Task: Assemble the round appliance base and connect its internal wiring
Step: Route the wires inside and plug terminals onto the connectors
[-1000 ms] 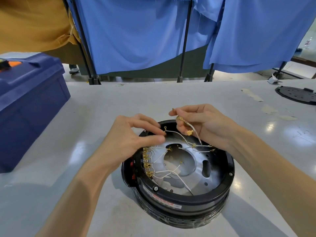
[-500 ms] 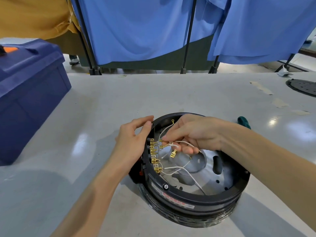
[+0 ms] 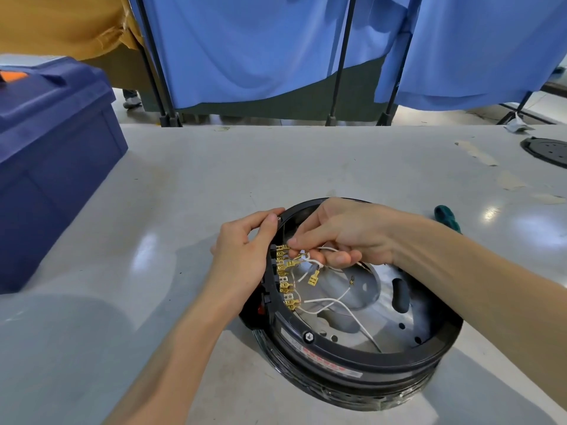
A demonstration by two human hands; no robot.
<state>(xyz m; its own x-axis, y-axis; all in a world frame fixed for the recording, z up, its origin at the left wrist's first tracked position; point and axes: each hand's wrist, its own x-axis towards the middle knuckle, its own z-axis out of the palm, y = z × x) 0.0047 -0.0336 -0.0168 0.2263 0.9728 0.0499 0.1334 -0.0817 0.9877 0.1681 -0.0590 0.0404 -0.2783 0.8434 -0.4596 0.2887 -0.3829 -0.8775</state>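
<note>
Since a second ago we are no longer holding the wires up over the base [image 3: 352,357]. Our right hand [image 3: 346,237] has come down inside it, and our left hand [image 3: 242,256] has gone to the outer wall at nine o'clock.

The base is sitting open side up on the table [image 3: 214,179], close in front of us. Our left hand is gripping its rim, thumb on top and fingers curled outside, bracing it. Our right hand is pinching a white wire [image 3: 329,250] at its brass end between thumb and forefinger.

The row of brass terminals [image 3: 283,280] is running along the inner wall at nine o'clock. The pinched end is lying just beside the top tab, its long axis roughly three-to-nine, so we are judging the push as a short one toward nine o'clock, against the left hand. A spare connector [image 3: 313,279] is dangling at five o'clock of our fingertips.

We are seeing a white label [image 3: 325,365] with red print on the near wall, too blurred to read.
</note>
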